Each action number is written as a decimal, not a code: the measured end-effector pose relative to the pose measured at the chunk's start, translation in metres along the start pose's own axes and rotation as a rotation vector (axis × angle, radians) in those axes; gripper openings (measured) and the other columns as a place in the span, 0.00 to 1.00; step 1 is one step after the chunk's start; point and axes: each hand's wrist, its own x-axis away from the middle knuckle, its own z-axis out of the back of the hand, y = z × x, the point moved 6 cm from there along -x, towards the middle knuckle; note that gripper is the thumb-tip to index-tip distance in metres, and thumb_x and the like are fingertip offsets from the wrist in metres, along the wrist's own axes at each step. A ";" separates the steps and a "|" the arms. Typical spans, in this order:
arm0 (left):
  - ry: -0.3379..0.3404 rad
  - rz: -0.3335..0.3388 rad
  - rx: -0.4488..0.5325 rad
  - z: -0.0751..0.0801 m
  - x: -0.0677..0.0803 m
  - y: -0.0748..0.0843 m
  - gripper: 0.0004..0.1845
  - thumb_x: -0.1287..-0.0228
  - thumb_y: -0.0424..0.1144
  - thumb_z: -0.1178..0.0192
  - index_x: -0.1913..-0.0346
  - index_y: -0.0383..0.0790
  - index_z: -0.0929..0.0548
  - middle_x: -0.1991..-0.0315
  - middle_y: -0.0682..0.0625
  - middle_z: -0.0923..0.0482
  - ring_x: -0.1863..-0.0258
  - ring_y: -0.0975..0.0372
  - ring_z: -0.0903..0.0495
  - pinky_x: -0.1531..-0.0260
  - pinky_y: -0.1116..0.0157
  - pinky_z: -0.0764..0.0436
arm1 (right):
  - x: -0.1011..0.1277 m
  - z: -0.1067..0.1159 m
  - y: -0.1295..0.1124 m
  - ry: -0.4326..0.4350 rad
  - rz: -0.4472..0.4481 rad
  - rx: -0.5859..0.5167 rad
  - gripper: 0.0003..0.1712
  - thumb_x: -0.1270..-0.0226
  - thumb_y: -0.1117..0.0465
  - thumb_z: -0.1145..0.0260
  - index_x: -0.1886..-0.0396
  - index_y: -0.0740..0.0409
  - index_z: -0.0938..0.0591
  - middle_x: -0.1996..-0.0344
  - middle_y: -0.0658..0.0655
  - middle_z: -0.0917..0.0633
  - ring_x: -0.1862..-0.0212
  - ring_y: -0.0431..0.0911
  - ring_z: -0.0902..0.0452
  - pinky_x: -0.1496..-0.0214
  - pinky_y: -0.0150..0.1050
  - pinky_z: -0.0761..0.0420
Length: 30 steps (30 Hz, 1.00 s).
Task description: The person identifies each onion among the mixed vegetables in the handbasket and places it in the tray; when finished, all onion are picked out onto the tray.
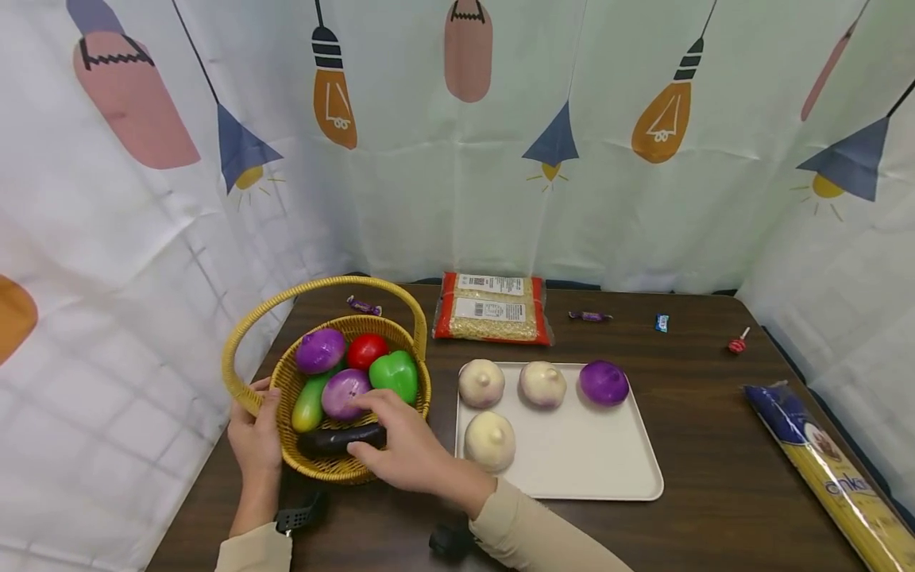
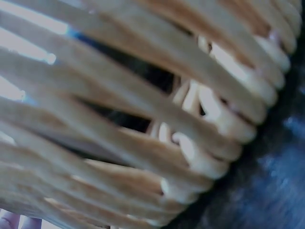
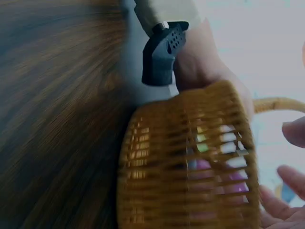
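A yellow wicker basket with an arched handle stands at the table's left. It holds two purple onions, a red tomato, a green pepper, a cucumber and a dark eggplant. My left hand grips the basket's rim at the foot of the handle. My right hand reaches into the basket with its fingers spread, fingertips on the nearer purple onion, thumb by the eggplant. The left wrist view shows only basket weave. The right wrist view shows the basket's wall and my spread fingers.
A cream tray right of the basket carries three pale onions and a purple one. Behind it lie two grain packets, wrapped candies and a lollipop. A spaghetti pack lies at the right edge. Curtains enclose the table.
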 end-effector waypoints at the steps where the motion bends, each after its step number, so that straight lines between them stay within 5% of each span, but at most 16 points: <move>1: -0.001 0.001 0.003 0.000 0.001 0.000 0.19 0.33 0.37 0.38 0.44 0.28 0.23 0.69 0.58 0.24 0.66 0.62 0.24 0.67 0.75 0.26 | -0.005 -0.006 0.001 -0.017 -0.017 0.020 0.28 0.36 0.54 0.33 0.36 0.53 0.27 0.38 0.50 0.26 0.37 0.38 0.31 0.37 0.34 0.30; 6: 0.003 -0.018 0.007 -0.001 0.000 -0.001 0.19 0.34 0.36 0.39 0.45 0.27 0.22 0.70 0.58 0.24 0.66 0.62 0.25 0.67 0.75 0.26 | -0.025 -0.024 0.008 -0.057 -0.151 0.065 0.37 0.36 0.50 0.34 0.30 0.54 0.32 0.32 0.51 0.30 0.33 0.41 0.34 0.34 0.38 0.32; 14: 0.005 -0.006 -0.008 -0.001 0.000 -0.004 0.19 0.33 0.36 0.39 0.45 0.27 0.23 0.69 0.57 0.25 0.67 0.62 0.25 0.69 0.76 0.27 | -0.044 -0.037 0.021 -0.064 -0.336 -0.065 0.46 0.40 0.48 0.31 0.24 0.50 0.40 0.25 0.56 0.41 0.28 0.49 0.40 0.33 0.50 0.32; 22: 0.003 -0.028 -0.015 -0.003 -0.001 -0.004 0.19 0.33 0.36 0.39 0.44 0.27 0.23 0.70 0.57 0.25 0.67 0.62 0.25 0.69 0.76 0.26 | -0.054 -0.036 0.024 0.053 -0.337 -0.143 0.41 0.42 0.50 0.29 0.30 0.49 0.33 0.33 0.50 0.31 0.38 0.43 0.30 0.40 0.39 0.26; 30: 0.009 -0.011 -0.035 -0.001 -0.001 -0.006 0.19 0.33 0.36 0.40 0.44 0.29 0.23 0.69 0.58 0.25 0.65 0.62 0.26 0.66 0.75 0.28 | -0.062 -0.038 0.032 0.164 -0.395 -0.388 0.33 0.42 0.56 0.30 0.35 0.50 0.25 0.38 0.50 0.24 0.40 0.43 0.28 0.39 0.38 0.28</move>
